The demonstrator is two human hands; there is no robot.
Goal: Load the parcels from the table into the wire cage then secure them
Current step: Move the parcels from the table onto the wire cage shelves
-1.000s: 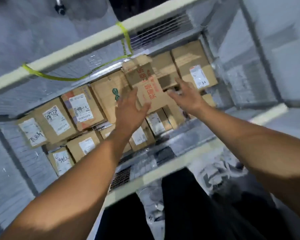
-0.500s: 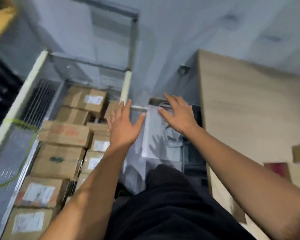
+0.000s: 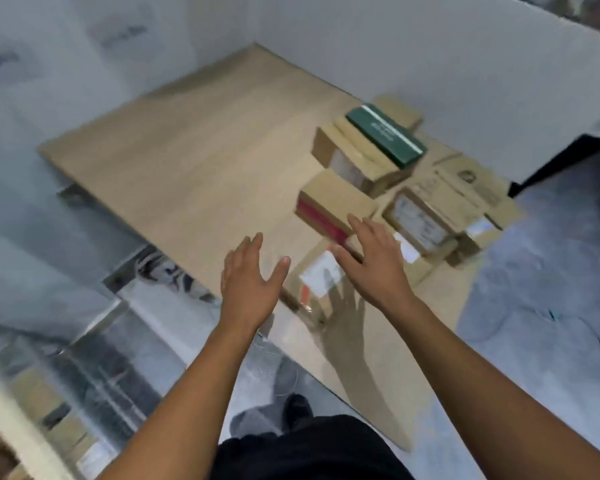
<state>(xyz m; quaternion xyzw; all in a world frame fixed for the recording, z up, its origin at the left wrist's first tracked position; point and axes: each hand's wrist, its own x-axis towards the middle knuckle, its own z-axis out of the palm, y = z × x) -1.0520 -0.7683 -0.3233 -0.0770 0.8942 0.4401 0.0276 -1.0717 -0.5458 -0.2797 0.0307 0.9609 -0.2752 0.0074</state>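
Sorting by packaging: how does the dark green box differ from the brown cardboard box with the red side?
The dark green box is slim and lies atop a tan parcel; the brown cardboard box with the red side is thicker, lower, and nearer the right hand. Neither is held.

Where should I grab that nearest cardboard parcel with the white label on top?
I'd grip the labelled parcel by its left and right side faces, coming from the near table edge. It lies flat, label up, bare table on its left, while the red-striped box crowds its far side. The open left hand and right hand hover near it.
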